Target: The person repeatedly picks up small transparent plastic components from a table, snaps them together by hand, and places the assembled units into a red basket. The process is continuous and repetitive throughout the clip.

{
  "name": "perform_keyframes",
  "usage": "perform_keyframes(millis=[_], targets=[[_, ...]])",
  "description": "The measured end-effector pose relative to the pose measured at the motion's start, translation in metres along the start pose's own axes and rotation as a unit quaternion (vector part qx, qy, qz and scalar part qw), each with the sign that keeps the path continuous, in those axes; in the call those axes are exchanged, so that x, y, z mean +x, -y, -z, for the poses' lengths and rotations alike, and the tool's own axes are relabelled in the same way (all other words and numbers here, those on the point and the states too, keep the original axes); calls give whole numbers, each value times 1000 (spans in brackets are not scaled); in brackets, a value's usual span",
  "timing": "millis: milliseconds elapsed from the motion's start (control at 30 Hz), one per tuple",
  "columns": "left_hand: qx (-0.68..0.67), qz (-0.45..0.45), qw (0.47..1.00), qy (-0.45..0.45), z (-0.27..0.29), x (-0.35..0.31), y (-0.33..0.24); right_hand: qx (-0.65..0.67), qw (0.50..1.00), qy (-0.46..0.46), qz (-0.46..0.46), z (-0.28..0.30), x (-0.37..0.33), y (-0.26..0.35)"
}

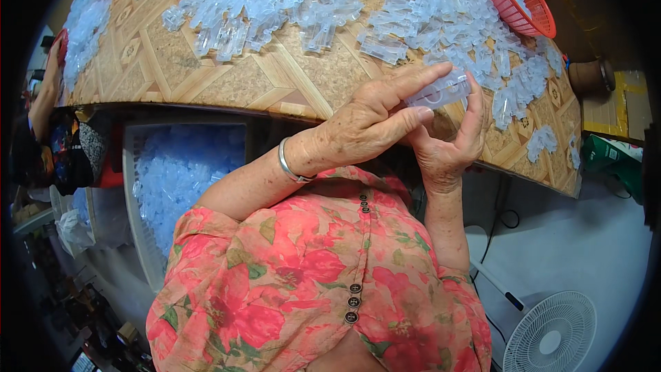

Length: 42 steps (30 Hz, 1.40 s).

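Observation:
Over the table's near edge, my left hand (372, 111) and my right hand (451, 139) are close together, both closed on one small clear plastic piece (442, 92). The piece is flat and oblong with a curved shape showing in it. My left thumb and fingers grip its left side. On its right end rests a finger of my right hand; the right thumb is partly hidden behind the left one. Just beyond my hands lies a loose heap of similar clear plastic pieces (441, 21).
More clear pieces (255, 0) cover the table's (172, 72) far side. A red basket (520, 3) with pieces stands at the far right. Below the table at left is a white crate (131, 165) of bluish pieces. Another person's arm (47, 89) shows at far left; a fan (551, 337) is lower right.

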<state>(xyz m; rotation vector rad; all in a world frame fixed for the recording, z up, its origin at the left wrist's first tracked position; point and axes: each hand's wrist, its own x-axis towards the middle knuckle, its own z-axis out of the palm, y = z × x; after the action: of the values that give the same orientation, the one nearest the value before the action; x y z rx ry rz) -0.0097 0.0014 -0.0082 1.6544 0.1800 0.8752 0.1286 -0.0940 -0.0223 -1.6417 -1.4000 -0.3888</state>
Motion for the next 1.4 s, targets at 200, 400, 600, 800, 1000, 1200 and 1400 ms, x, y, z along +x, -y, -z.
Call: perform_keyframes(millis=[200, 400, 600, 800, 1000, 1200, 1400], targets=[[-203, 168, 964, -25, -4, -3, -14, -11, 1000, -6, -4, -5, -4, 0], [-135, 117, 984, -15, -4, -1, -12, -5, 1000, -14, 14, -3, -1, 0], [-247, 191, 950, -26, -2, -2, -10, 7, 1000, 1, 12, -2, -2, -2], [-211, 171, 962, -30, -3, -1, -14, 3, 1000, 7, 22, -1, 2, 1], [-10, 5, 999, -44, -6, 0, -2, -6, 999, -15, 33, -5, 2, 1], [10, 33, 998, -58, -7, -2, 0, -35, 999, 11, 23, -5, 5, 5], [51, 33, 997, -44, -3, -4, 2, -38, 999, 15, 21, -9, 0, 4]])
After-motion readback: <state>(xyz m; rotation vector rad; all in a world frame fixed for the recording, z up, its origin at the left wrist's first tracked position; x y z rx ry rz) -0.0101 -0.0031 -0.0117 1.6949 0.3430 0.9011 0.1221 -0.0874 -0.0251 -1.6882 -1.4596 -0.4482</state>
